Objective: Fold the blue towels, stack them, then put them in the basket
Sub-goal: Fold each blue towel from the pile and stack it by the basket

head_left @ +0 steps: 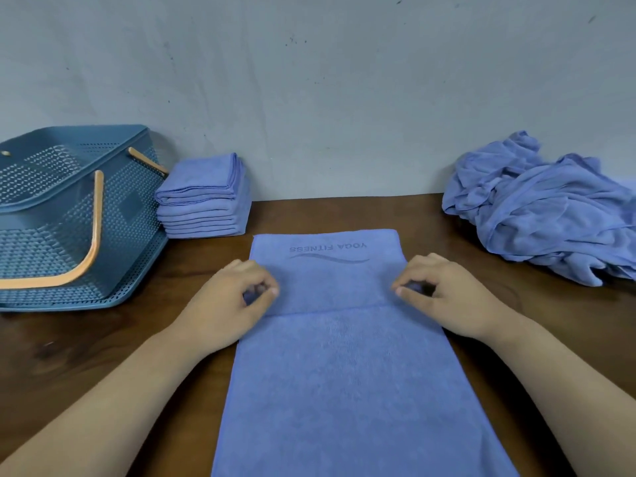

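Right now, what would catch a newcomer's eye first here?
The left hand and right hand pinch the side edges of a blue YOGA FITNESS towel flat mid-table. A stack of folded towels sits beside the blue basket at left; a crumpled towel pile lies at right.

Single head-worn wide-angle view, forward and down, close above the table (103,339), toward the wall (309,80)
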